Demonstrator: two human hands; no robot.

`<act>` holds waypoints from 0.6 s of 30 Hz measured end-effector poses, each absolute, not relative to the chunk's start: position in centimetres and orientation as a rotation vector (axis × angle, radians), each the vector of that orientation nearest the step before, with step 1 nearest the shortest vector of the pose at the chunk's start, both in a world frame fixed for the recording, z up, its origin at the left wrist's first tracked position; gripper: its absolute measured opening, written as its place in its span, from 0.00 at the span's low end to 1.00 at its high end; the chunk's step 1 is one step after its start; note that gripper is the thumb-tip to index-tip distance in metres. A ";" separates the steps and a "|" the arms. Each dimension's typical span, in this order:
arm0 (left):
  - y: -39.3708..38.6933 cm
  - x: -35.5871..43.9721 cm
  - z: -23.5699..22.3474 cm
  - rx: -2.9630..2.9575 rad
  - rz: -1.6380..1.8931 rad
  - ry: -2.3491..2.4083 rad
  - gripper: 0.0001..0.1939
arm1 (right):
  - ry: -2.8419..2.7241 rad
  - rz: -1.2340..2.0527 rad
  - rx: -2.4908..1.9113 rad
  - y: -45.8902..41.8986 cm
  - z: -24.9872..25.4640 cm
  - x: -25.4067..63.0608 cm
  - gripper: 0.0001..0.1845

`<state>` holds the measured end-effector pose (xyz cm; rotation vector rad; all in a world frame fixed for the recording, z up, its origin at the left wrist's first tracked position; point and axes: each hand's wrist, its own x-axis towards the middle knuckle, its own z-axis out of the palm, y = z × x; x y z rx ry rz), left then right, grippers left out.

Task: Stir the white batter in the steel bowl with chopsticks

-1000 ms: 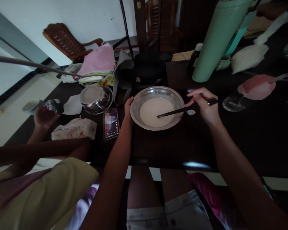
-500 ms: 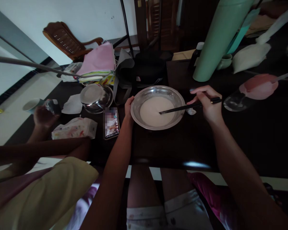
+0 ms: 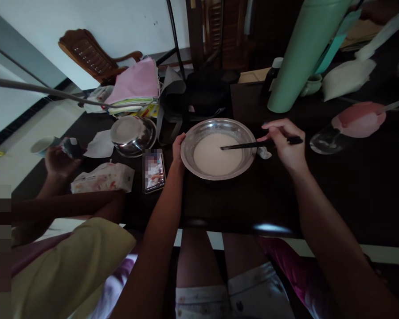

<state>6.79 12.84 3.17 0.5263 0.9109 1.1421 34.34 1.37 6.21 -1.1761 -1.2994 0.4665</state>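
A shallow metal bowl (image 3: 251, 161) stands on the dark table in front of me, holding a milky white liquid (image 3: 216, 159). My left hand (image 3: 177, 148) grips the bowl's left rim, its thumb on the edge and the other fingers hidden below. In my right hand (image 3: 287, 144) are dark chopsticks (image 3: 246, 145), held at a low slant across the bowl's right rim. Their tips dip into the liquid near the middle. A small crumpled white scrap (image 3: 264, 153) lies between the bowl and my right hand.
To the left lie a phone (image 3: 155, 170), a tissue pack (image 3: 103, 178) and an upturned metal bowl (image 3: 133, 135). Another person's hand (image 3: 61, 161) holds a dark object there. A tall green flask (image 3: 306, 57), a tied white bag (image 3: 347, 79) and a pink-topped clear container (image 3: 357, 120) stand right.
The chopstick tips have shifted slightly up and away from me in the liquid, and my right hand has moved a little left. My left hand stays on the rim.
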 end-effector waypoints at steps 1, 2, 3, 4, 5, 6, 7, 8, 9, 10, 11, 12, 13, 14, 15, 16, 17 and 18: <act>12.9 6.7 3.1 0.532 1.142 0.906 0.14 | -1.279 0.482 -1.177 1.3 6.4 34.6 0.14; 12.9 6.7 3.0 0.535 1.142 0.899 0.14 | -1.277 0.506 -1.169 1.2 6.5 34.7 0.14; 13.0 6.6 2.9 0.535 1.142 0.894 0.15 | -1.294 0.538 -1.159 1.2 6.5 34.6 0.14; 13.0 6.6 2.8 0.532 1.140 0.891 0.16 | -1.324 0.568 -1.145 1.2 6.4 34.4 0.13; 13.1 6.5 2.8 0.526 1.136 0.892 0.17 | -1.366 0.593 -1.131 1.2 6.2 34.1 0.12; 13.1 6.5 2.8 0.523 1.135 0.894 0.17 | -1.414 0.611 -1.121 1.3 5.9 33.7 0.11; 13.1 6.5 2.8 0.522 1.135 0.899 0.16 | -1.461 0.616 -1.112 1.3 5.7 33.3 0.10; 13.1 6.5 2.8 0.521 1.135 0.904 0.15 | -1.497 0.609 -1.106 1.4 5.4 32.9 0.08; 13.1 6.5 2.8 0.521 1.135 0.908 0.15 | -1.527 0.598 -1.110 1.5 5.2 32.5 0.08; 13.1 6.5 2.8 0.521 1.137 0.907 0.15 | -1.542 0.579 -1.114 1.5 5.0 32.3 0.07; 13.1 6.5 2.8 0.523 1.137 0.902 0.16 | -1.540 0.554 -1.122 1.6 4.9 32.3 0.07; 13.1 6.6 2.8 0.526 1.137 0.895 0.17 | -1.522 0.525 -1.131 1.6 5.0 32.4 0.07; 13.0 6.6 2.9 0.530 1.138 0.890 0.17 | -1.485 0.493 -1.136 1.6 5.1 32.6 0.07; 13.0 6.6 2.9 0.536 1.141 0.886 0.17 | -1.435 0.462 -1.141 1.6 5.3 32.9 0.08; 12.9 6.6 3.0 0.540 1.145 0.886 0.17 | -1.381 0.439 -1.146 1.6 5.6 33.3 0.09; 12.9 6.6 3.0 0.542 1.147 0.891 0.17 | -1.333 0.425 -1.153 1.5 5.8 33.7 0.11; 12.9 6.6 3.0 0.543 1.146 0.899 0.16 | -1.296 0.423 -1.160 1.4 6.1 34.1 0.12; 12.9 6.6 3.1 0.544 1.146 0.905 0.16 | -1.272 0.434 -1.166 1.4 6.3 34.4 0.14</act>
